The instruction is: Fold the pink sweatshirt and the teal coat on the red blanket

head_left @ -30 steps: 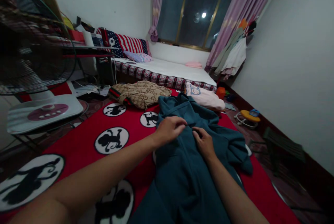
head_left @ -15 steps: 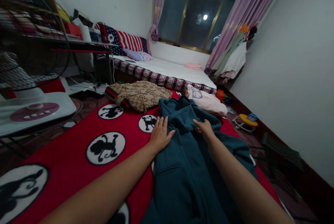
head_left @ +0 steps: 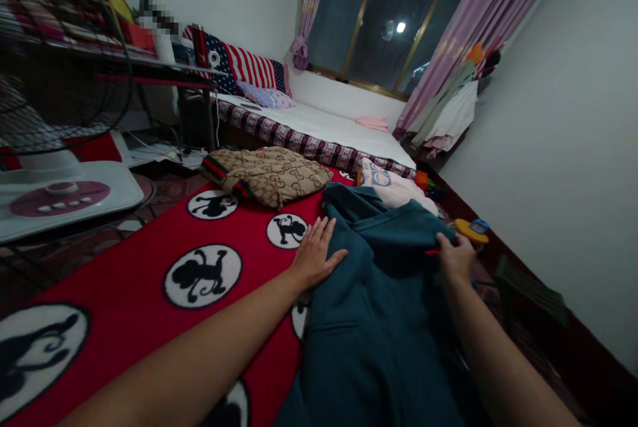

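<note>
A dark teal jacket (head_left: 349,354) with a collar and a slit pocket lies spread over the red blanket (head_left: 134,281), its lower part running out of view at the bottom. My left hand (head_left: 315,254) rests flat on the jacket's left edge near the shoulder, fingers stretched out. On the far right, my right hand (head_left: 456,256) pinches the jacket's other upper edge and holds it raised, so the cloth is pulled taut between collar and fingers. A bit of red shows beneath that lifted edge.
Behind the jacket lie a brown patterned garment (head_left: 274,178) and a folded pale pink cloth (head_left: 393,188). A fan base (head_left: 70,198) stands at the left. On the right are a yellow stool (head_left: 471,232) and a dark green stool (head_left: 531,291). A bed (head_left: 319,123) is beyond.
My right hand has moved right and drawn the jacket's upper edge outward, opening up the bunched cloth. My left hand stays on the left edge. The view has shifted slightly.
</note>
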`<control>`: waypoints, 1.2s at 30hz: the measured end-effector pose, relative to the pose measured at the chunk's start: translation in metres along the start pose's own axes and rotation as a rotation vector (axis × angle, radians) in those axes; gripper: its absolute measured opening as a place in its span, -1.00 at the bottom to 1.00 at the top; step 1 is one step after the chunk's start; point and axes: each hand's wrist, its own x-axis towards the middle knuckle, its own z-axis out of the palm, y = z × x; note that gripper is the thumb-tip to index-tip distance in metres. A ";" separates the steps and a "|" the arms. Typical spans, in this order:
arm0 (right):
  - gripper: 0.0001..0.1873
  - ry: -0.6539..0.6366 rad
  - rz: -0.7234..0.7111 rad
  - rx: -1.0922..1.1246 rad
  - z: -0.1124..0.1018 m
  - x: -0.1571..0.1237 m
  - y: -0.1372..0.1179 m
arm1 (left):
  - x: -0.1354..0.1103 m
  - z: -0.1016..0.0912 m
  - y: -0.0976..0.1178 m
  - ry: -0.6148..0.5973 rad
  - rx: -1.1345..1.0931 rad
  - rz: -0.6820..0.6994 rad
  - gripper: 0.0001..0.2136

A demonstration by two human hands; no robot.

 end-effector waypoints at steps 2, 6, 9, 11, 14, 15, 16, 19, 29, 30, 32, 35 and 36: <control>-0.56 0.033 -0.052 -0.174 -0.009 -0.003 0.004 | 0.000 0.002 0.001 -0.054 0.009 0.005 -0.33; -0.54 -0.096 -0.311 -0.129 0.008 -0.024 -0.027 | -0.001 0.004 0.003 -0.074 0.016 0.015 -0.39; -0.69 -0.449 -0.421 -0.052 0.046 -0.050 -0.064 | -0.002 0.003 0.003 -0.055 0.004 0.005 -0.43; -0.70 -0.642 -0.452 -0.019 0.075 -0.069 -0.085 | -0.002 0.004 0.002 -0.035 -0.006 -0.002 -0.48; -0.61 -0.778 -0.521 -0.065 0.116 -0.094 -0.107 | -0.002 0.005 -0.001 -0.004 -0.024 0.008 -0.53; -0.56 -0.797 -0.546 -0.100 0.128 -0.100 -0.111 | -0.002 0.005 -0.002 0.001 -0.029 0.014 -0.55; -0.49 -0.813 -0.565 -0.136 0.140 -0.103 -0.114 | -0.002 0.005 -0.002 0.005 -0.034 0.018 -0.56; -0.21 -0.827 -0.523 -0.252 0.168 -0.098 -0.115 | -0.002 0.005 -0.002 0.018 -0.047 0.010 -0.62; -0.73 -0.671 -0.322 -0.236 0.208 -0.022 -0.106 | 0.000 -0.001 0.005 0.100 -0.012 0.055 -0.44; -0.73 -0.635 -0.349 -0.186 0.211 -0.023 -0.106 | 0.001 -0.002 0.005 0.088 -0.014 0.055 -0.45; -0.76 -0.557 -0.389 -0.079 0.217 -0.029 -0.103 | 0.002 -0.002 0.004 0.074 -0.021 0.052 -0.49; -0.79 -0.477 -0.400 0.023 0.229 -0.034 -0.100 | 0.004 -0.002 0.002 0.078 -0.049 0.029 -0.54; -0.79 -0.460 -0.401 0.040 0.234 -0.033 -0.100 | 0.005 -0.002 0.002 0.086 -0.063 0.016 -0.55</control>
